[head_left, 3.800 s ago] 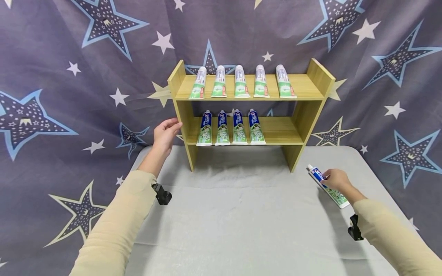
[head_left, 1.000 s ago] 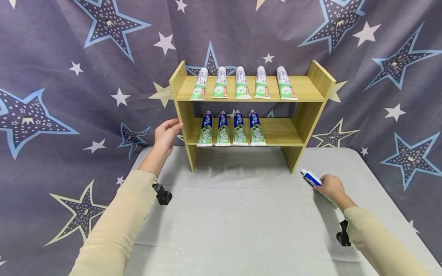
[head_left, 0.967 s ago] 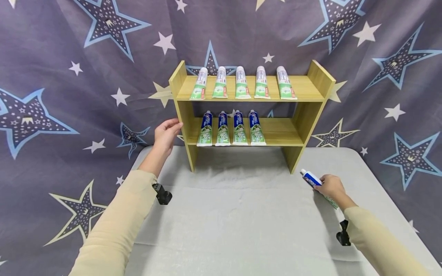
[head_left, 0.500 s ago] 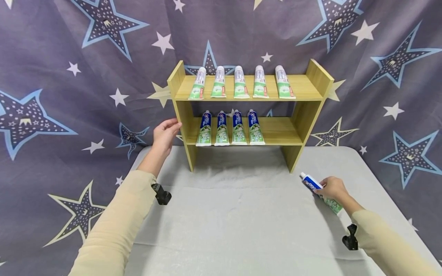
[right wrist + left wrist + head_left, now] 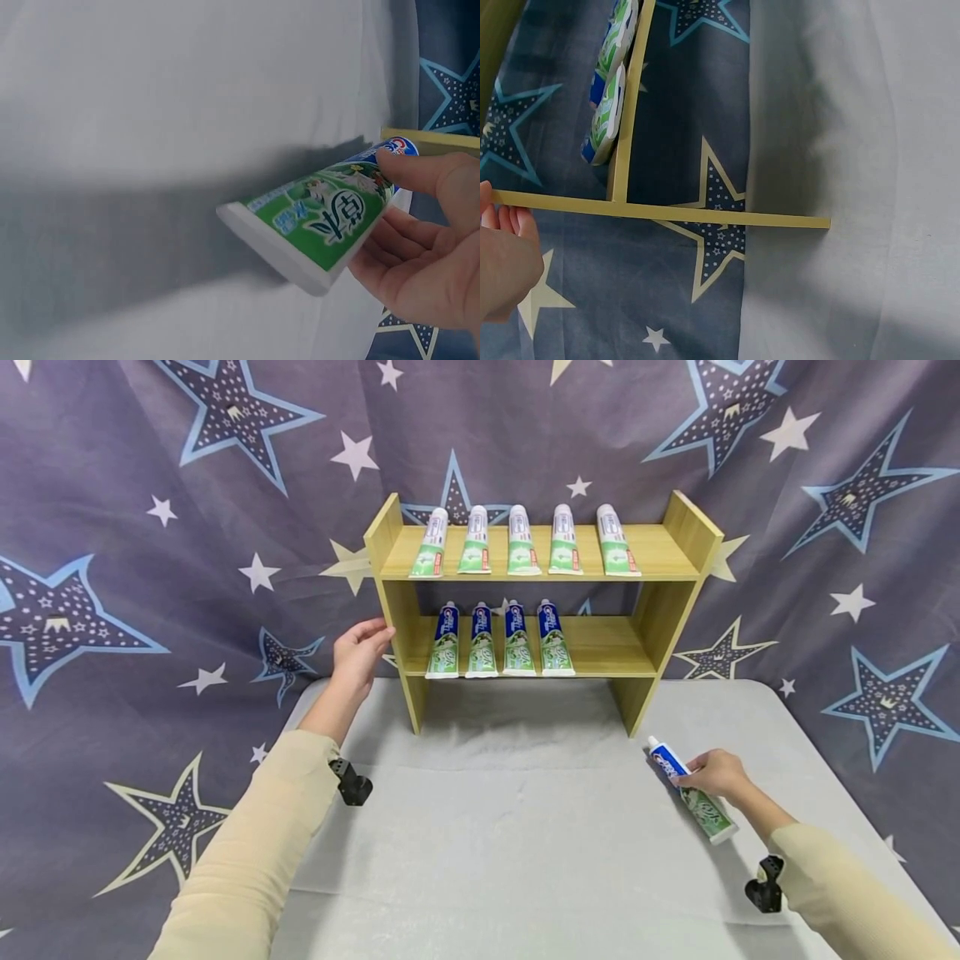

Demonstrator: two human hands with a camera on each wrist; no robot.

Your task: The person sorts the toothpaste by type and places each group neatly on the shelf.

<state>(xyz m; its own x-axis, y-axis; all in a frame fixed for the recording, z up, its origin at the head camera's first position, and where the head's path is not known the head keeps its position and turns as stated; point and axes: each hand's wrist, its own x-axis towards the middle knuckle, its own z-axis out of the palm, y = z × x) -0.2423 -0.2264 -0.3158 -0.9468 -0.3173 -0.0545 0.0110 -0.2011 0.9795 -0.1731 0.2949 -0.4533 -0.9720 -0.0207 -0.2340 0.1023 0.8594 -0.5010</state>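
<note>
My right hand (image 5: 716, 774) grips a blue-and-green toothpaste tube (image 5: 708, 814), thumb on its printed face, over the right side of the table. In the right wrist view the tube (image 5: 315, 214) is tilted, its flat white end nearer the camera and a shadow on the cloth beside it. At the left, my left hand (image 5: 358, 652) holds the side panel of a wooden shelf rack (image 5: 611, 647). The left wrist view has the thumb at the panel's edge and the fingers (image 5: 511, 219) curled along its outer side.
Several white-and-green tubes (image 5: 520, 542) lie in a row on the upper shelf. Several blue-and-green tubes (image 5: 517, 639) fill the left and middle of the lower shelf, with bare wood (image 5: 607, 647) to their right. A grey cloth (image 5: 495, 835) covers the table; a starry curtain (image 5: 187, 527) hangs behind.
The tube in my right hand has shifted left and nearer to me. Its printed green face, partly hidden a second ago, now shows. My left hand stays on the rack.
</note>
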